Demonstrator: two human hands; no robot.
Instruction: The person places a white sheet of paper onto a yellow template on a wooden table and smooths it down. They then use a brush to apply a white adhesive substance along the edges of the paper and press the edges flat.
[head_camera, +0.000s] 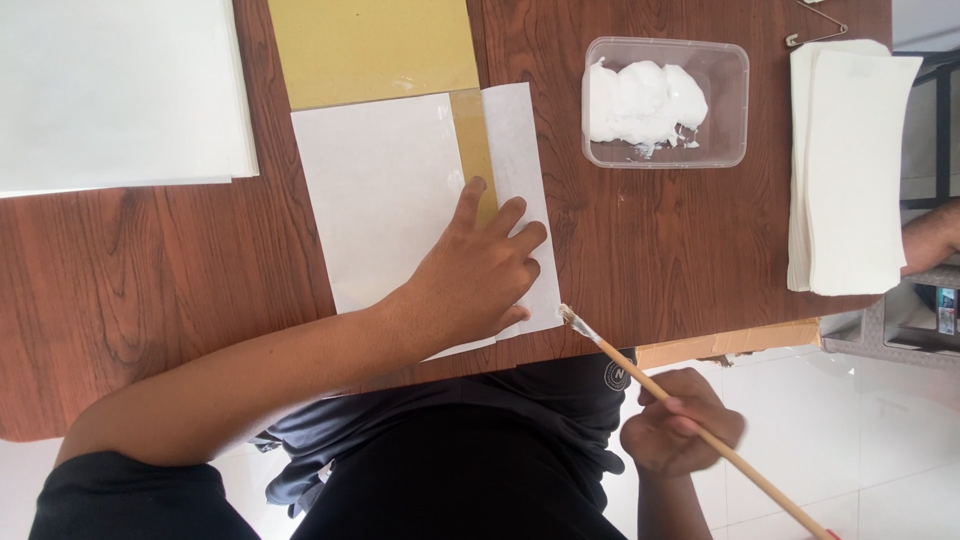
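Pressing down mid-frame, the left hand (482, 268) lies flat, fingers spread, on the white folded paper sheet (390, 200).
Lower right, the right hand (680, 425) is curled around a thin wooden brush (690, 418), bristles at the sheet's lower right corner. Beyond the sheet, a mustard-yellow card (370, 50) pokes out underneath; upper right, a clear plastic tub of white paste (665, 100) sits on the brown wooden table (650, 250).

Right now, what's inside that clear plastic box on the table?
The clear plastic box holds a lump of white paste, heaped toward one side. The other side's bottom shows bare. Whatever lies beneath the paste is covered.
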